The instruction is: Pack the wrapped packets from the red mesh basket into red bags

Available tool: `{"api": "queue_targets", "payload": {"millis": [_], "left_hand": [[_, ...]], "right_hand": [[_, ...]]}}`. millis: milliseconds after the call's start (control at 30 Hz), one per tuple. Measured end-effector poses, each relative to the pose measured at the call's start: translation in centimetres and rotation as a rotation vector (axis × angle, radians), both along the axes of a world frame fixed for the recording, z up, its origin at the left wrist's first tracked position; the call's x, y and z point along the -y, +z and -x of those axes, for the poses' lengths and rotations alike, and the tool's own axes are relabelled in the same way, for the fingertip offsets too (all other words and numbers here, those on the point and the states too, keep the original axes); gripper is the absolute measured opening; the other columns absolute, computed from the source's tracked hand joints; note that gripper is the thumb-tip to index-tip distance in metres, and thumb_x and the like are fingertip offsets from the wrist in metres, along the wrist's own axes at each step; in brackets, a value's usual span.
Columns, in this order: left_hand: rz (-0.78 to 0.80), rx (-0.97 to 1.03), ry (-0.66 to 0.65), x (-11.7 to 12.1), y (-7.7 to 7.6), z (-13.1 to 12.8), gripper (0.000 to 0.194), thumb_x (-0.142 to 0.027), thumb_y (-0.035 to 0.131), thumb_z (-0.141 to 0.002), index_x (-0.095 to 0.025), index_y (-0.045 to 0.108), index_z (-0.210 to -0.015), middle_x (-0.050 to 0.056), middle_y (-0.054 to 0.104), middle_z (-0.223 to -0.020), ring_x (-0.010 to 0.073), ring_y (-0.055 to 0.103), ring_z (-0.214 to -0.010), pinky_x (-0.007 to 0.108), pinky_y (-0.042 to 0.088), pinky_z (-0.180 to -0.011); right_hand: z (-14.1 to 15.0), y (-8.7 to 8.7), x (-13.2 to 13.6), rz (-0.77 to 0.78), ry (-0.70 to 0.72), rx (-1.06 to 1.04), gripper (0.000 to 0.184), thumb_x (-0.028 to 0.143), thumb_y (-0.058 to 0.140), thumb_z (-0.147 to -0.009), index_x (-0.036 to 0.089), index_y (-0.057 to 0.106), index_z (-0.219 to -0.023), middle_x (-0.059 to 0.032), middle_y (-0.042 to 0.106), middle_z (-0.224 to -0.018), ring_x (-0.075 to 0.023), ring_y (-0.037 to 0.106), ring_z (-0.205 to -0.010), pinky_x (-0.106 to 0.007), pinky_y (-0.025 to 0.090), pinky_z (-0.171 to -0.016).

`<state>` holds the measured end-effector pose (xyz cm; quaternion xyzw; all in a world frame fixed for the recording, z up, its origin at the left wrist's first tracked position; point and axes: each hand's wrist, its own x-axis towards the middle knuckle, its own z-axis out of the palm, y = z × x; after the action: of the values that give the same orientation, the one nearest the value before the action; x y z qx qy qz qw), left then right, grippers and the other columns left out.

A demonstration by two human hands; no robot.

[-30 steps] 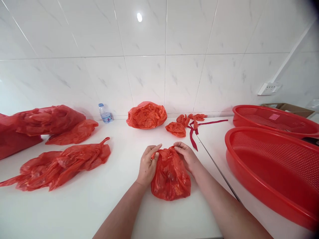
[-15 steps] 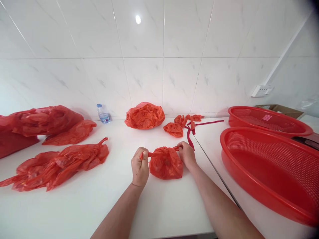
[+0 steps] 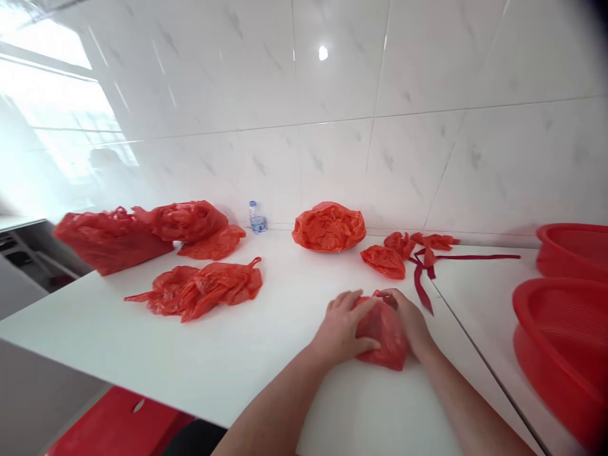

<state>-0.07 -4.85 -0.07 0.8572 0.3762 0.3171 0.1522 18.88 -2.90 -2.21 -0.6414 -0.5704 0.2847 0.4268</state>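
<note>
A small red plastic bag (image 3: pixel 386 339), bunched into a rounded bundle, rests on the white table between my hands. My left hand (image 3: pixel 346 326) grips it from the left, the thumb low on its front and the fingers over its upper side. At the bag's top right, my right hand (image 3: pixel 409 316) holds it with bent fingers; part of those fingers is hidden behind the bag. What lies inside the bag cannot be made out. Just beyond my hands sits a smaller crumpled red bag (image 3: pixel 384 262).
A large red bag (image 3: pixel 329 227) and a water bottle (image 3: pixel 257 218) stand by the tiled wall. Crumpled red bags (image 3: pixel 204 288) lie on the left. Dark red strips (image 3: pixel 422 285) are beyond my right hand. Red baskets (image 3: pixel 536 329) occupy the right, and a red stool (image 3: pixel 118 421) is below.
My left hand has let go of the twisted bag end and moved onto the bag's side. The bag's stretched-out ends are no longer pulled apart. The view has turned left.
</note>
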Motion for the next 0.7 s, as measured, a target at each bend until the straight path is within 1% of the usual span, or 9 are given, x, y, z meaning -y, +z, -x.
{"api": "queue_targets", "payload": {"millis": [67, 100, 200, 300, 400, 500, 600, 633, 700], "left_hand": [[0.064, -0.056, -0.014, -0.2, -0.3, 0.0, 0.064, -0.032, 0.071, -0.072, -0.031, 0.048, -0.131, 0.005, 0.06, -0.121, 0.0254, 0.053, -0.109, 0.043, 0.043, -0.094], [0.082, -0.061, -0.001, -0.3, -0.4, 0.1, 0.055, -0.025, 0.067, -0.075, -0.03, 0.051, -0.128, 0.004, 0.064, -0.112, 0.0223, 0.056, -0.1, 0.039, 0.045, -0.09], [0.093, -0.048, 0.037, -0.2, -0.3, 1.1, 0.04, -0.013, 0.055, -0.078, -0.027, 0.061, -0.115, 0.002, 0.068, -0.102, 0.0191, 0.058, -0.092, 0.033, 0.047, -0.084], [0.099, -0.034, 0.074, 0.8, -0.1, 3.3, 0.038, -0.008, 0.051, -0.076, -0.027, 0.064, -0.107, -0.001, 0.069, -0.101, 0.0176, 0.059, -0.093, 0.029, 0.047, -0.084], [0.085, -0.03, 0.16, 2.5, 0.0, 7.1, 0.044, -0.004, 0.049, -0.073, -0.029, 0.062, -0.107, -0.003, 0.068, -0.103, 0.016, 0.059, -0.096, 0.025, 0.048, -0.085], [0.055, -0.048, 0.281, 3.9, 0.1, 12.5, 0.041, -0.007, 0.046, -0.076, -0.028, 0.062, -0.107, 0.001, 0.067, -0.103, 0.0188, 0.06, -0.095, 0.029, 0.049, -0.084], [-0.004, -0.095, 0.415, 4.6, 0.4, 18.2, 0.03, -0.019, 0.048, -0.082, -0.025, 0.063, -0.107, 0.006, 0.067, -0.099, 0.0245, 0.061, -0.092, 0.04, 0.048, -0.085], [-0.046, -0.103, 0.485, 4.7, 0.5, 19.8, 0.029, -0.022, 0.046, -0.085, -0.022, 0.063, -0.109, 0.01, 0.066, -0.103, 0.0286, 0.059, -0.097, 0.047, 0.045, -0.089], [-0.242, -0.155, 0.733, 5.0, 0.6, 22.0, 0.033, -0.024, 0.042, -0.088, -0.02, 0.062, -0.114, 0.014, 0.058, -0.118, 0.0333, 0.05, -0.114, 0.053, 0.036, -0.097]], "right_hand": [[-0.2, -0.1, -0.2, 0.019, -0.02, -0.018, 0.034, 0.037, 0.056, -0.068, 0.023, 0.06, -0.098, -0.0014, 0.068, -0.091, -0.0199, 0.062, -0.078, -0.029, 0.044, -0.066], [-0.3, -0.1, -0.3, 0.033, -0.042, -0.011, 0.035, 0.039, 0.055, -0.069, 0.023, 0.06, -0.1, -0.002, 0.068, -0.092, -0.0202, 0.062, -0.078, -0.029, 0.044, -0.066], [-0.8, -0.2, -0.6, 0.047, -0.089, 0.047, 0.039, 0.044, 0.054, -0.071, 0.021, 0.06, -0.103, -0.0038, 0.067, -0.093, -0.0211, 0.063, -0.081, -0.031, 0.045, -0.07], [-1.3, -0.3, -0.7, 0.02, -0.097, 0.087, 0.038, 0.045, 0.051, -0.073, 0.021, 0.061, -0.101, -0.0051, 0.066, -0.099, -0.0219, 0.062, -0.088, -0.032, 0.046, -0.074], [-1.4, -0.5, -0.8, 0.005, -0.086, 0.104, 0.031, 0.042, 0.049, -0.074, 0.022, 0.062, -0.095, -0.0037, 0.066, -0.101, -0.0213, 0.061, -0.094, -0.031, 0.045, -0.076], [-1.2, -0.4, -0.7, 0.01, -0.074, 0.11, 0.027, 0.04, 0.048, -0.074, 0.023, 0.062, -0.09, -0.0027, 0.068, -0.098, -0.0205, 0.062, -0.092, -0.03, 0.045, -0.076], [-1.0, -0.1, -0.5, 0.019, -0.062, 0.128, 0.025, 0.038, 0.047, -0.075, 0.023, 0.062, -0.088, -0.0025, 0.068, -0.097, -0.0202, 0.062, -0.089, -0.03, 0.045, -0.074], [-0.9, 0.0, -0.5, 0.027, -0.061, 0.134, 0.025, 0.038, 0.047, -0.075, 0.023, 0.062, -0.087, -0.0021, 0.068, -0.096, -0.02, 0.062, -0.088, -0.03, 0.045, -0.073], [-0.8, 0.1, -0.4, 0.041, -0.057, 0.142, 0.023, 0.037, 0.046, -0.076, 0.023, 0.062, -0.086, -0.0011, 0.068, -0.095, -0.0195, 0.062, -0.086, -0.029, 0.045, -0.071]]}}
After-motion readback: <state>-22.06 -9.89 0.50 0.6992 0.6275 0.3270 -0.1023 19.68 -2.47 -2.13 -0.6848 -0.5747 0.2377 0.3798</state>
